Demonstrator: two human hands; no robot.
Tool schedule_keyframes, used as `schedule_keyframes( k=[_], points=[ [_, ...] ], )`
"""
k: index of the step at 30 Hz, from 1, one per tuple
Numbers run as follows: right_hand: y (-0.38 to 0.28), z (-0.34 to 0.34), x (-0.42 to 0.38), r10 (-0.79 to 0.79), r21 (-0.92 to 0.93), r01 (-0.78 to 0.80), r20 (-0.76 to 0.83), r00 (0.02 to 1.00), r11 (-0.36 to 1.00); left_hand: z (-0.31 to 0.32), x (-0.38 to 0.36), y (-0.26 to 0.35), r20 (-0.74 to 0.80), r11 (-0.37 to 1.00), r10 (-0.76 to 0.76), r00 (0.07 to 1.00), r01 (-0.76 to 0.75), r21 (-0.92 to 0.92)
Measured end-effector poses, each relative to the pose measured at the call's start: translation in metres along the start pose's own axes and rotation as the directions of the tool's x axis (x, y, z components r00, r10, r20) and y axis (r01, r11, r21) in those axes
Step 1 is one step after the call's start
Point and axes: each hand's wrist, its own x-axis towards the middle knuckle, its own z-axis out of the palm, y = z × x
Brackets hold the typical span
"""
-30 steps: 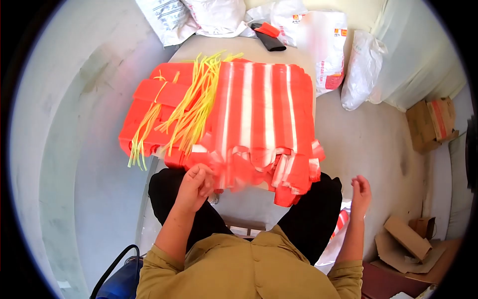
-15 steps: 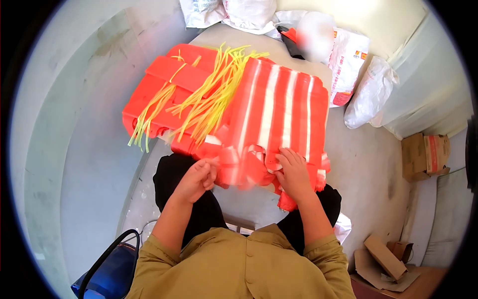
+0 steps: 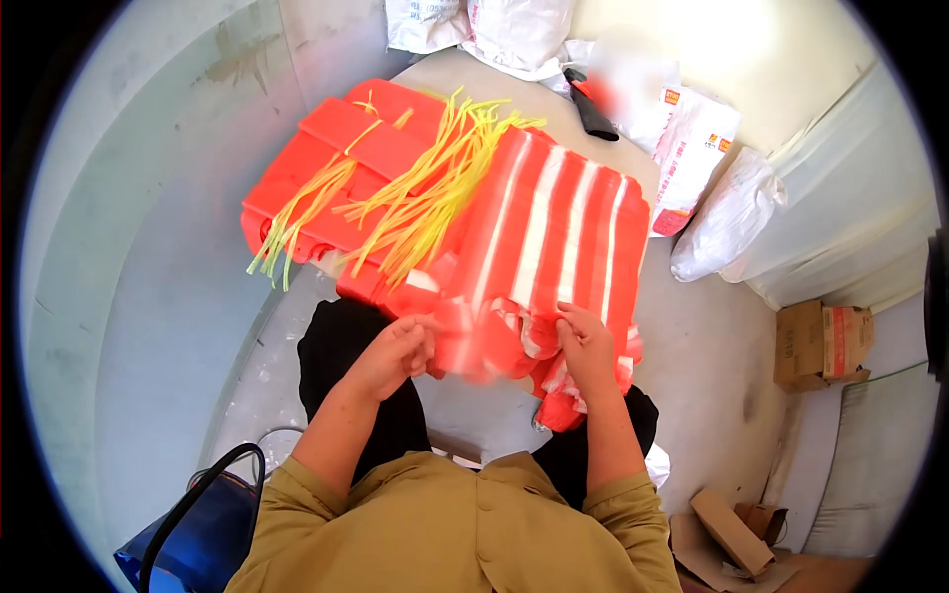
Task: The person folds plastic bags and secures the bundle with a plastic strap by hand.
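A stack of red-and-white striped plastic bags [image 3: 534, 227] lies in front of my knees, its lower edge loose and crumpled. My left hand [image 3: 397, 354] is closed in a pinch at the lower left corner, where the plastic is blurred. At the lower right, my right hand [image 3: 587, 348] pinches a crumpled fold of the plastic between thumb and fingers. A bunch of yellow plastic strips [image 3: 435, 198] is draped over the stack's left side. Beside it sit folded red bundles [image 3: 341, 143], tied with a thin yellow strip.
White printed sacks [image 3: 519, 35] stand behind the stack, with another white sack [image 3: 727, 212] at the right. Cardboard boxes [image 3: 820, 344] are by the right wall, and cut cardboard [image 3: 732, 534] lies lower right. A blue bag [image 3: 198, 529] is at lower left.
My right hand has turned from resting on the bags with fingers spread to pinching a fold of plastic. My left hand stays at the corner. The whole view has shifted slightly.
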Motion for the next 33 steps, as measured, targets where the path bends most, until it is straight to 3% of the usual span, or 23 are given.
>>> schedule_keyframes(
  k=[3, 5, 9, 12, 15, 18, 21, 24, 27, 30, 33],
  points=[
    [-0.02, -0.01, 0.011, 0.151, 0.22, -0.14, -0.034, 0.988, 0.966, -0.001, -0.001, 0.001, -0.005, 0.999, -0.006, 1.0, 0.006, -0.041],
    [-0.017, -0.013, 0.018, 0.04, 0.113, -0.031, -0.087, 0.995, 0.993, -0.002, 0.0, 0.005, -0.006, 0.994, -0.006, 1.0, 0.005, -0.109],
    [-0.007, -0.019, 0.029, -0.136, -0.13, 0.118, -0.135, 0.982, 0.984, 0.011, 0.006, 0.014, -0.073, 0.985, 0.128, 0.989, -0.136, -0.11],
    [-0.021, -0.019, 0.027, 0.187, 0.169, -0.171, -0.079, 0.979, 0.971, 0.025, 0.025, 0.02, -0.126, 0.988, 0.146, 0.981, -0.15, -0.024],
    [-0.008, -0.018, 0.028, 0.223, 0.208, -0.216, -0.011, 0.975, 0.954, 0.04, 0.055, 0.025, -0.206, 0.991, 0.131, 0.97, -0.122, 0.056],
    [-0.026, -0.019, 0.03, 0.272, 0.393, -0.254, 0.011, 0.962, 0.884, 0.053, 0.086, 0.03, -0.215, 0.993, 0.11, 0.97, -0.096, 0.072],
    [-0.021, -0.021, 0.034, 0.229, 0.4, -0.197, -0.032, 0.973, 0.895, 0.065, 0.109, 0.037, -0.2, 0.991, 0.131, 0.971, -0.121, 0.064],
    [-0.031, -0.028, 0.034, 0.339, 0.54, -0.291, 0.01, 0.941, 0.79, 0.074, 0.122, 0.039, -0.211, 0.992, 0.124, 0.97, -0.127, 0.0],
    [-0.017, -0.028, 0.035, 0.338, 0.556, -0.285, 0.008, 0.941, 0.781, 0.071, 0.134, 0.032, -0.168, 0.983, 0.148, 0.974, -0.164, -0.085],
    [-0.012, -0.026, 0.035, 0.329, 0.609, -0.255, -0.009, 0.944, 0.751, 0.056, 0.146, 0.018, -0.339, 0.993, 0.108, 0.934, -0.119, -0.01],
    [-0.002, -0.025, 0.035, 0.324, 0.621, -0.236, -0.03, 0.946, 0.747, 0.052, 0.136, 0.015, -0.451, 0.999, -0.009, 0.892, 0.026, 0.03]
  ],
)
